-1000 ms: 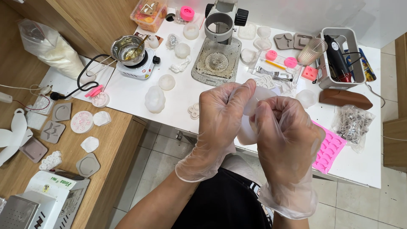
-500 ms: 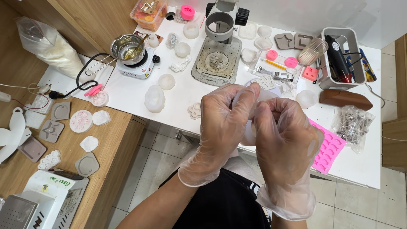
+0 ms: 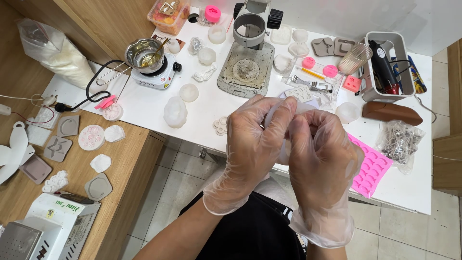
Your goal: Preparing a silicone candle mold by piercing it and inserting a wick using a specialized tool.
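White table [image 3: 144, 103] with pink mould [image 3: 373, 166], hotplate [image 3: 156, 76], microscope stand [image 3: 248, 67]

Two hands in clear disposable gloves meet above the edge of a white worktop [image 3: 144, 103]. The left hand [image 3: 252, 144] and right hand [image 3: 320, 161] pinch a small translucent white piece [image 3: 281, 113] between their fingertips. A pink silicone mould [image 3: 371, 166] lies just right of them.

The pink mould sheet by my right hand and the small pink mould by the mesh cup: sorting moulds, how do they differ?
The pink mould sheet is large, flat, with many small cavities, partly hidden behind the right hand. The small pink mould is a compact block, fully visible. Both are pink and lie on the white table.
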